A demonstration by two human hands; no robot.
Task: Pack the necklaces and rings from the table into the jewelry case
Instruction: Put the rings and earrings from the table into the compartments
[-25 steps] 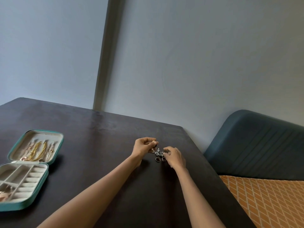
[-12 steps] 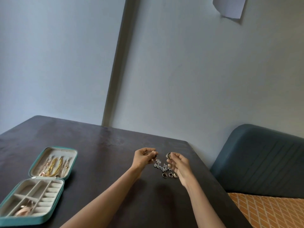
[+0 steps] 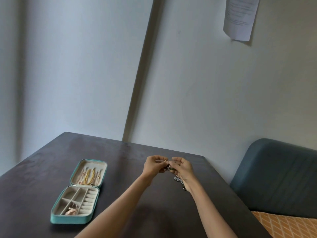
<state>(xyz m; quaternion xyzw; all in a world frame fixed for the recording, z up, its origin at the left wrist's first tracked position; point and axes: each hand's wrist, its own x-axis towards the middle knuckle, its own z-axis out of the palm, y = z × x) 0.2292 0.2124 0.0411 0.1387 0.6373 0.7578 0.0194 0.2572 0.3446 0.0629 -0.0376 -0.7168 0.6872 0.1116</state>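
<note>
Both hands meet just right of the frame's centre, raised a little above the counter (image 3: pixel 120 157). Left hand (image 3: pixel 153 166) has its fingers curled, pinching one end of a small dark necklace (image 3: pixel 169 167); right hand (image 3: pixel 182 167) pinches the other end, fingertips nearly touching the left's. Silvery jewelry (image 3: pixel 178 179) lies on the counter just below the right hand, partly hidden by the wrist; single pieces are too small to tell apart.

Dark and matte, the counter fills the lower half of the frame, its far edge against a pale wall (image 3: pixel 68 66). At lower left the teal case (image 3: pixel 72 219) lies open flat, well apart from the hands. Its lid half, farther back, holds gold and rose chains (image 3: pixel 89 176); its near half has cream dividers and ring rolls, with a pinkish piece (image 3: pixel 72 211) in one front compartment.

A sheet of paper (image 3: pixel 241 16) hangs on the wall at upper right. A blue-grey seat back (image 3: pixel 277 177) stands at the right edge, with an orange lattice-patterned cushion (image 3: pixel 289 225) in the lower right corner.
</note>
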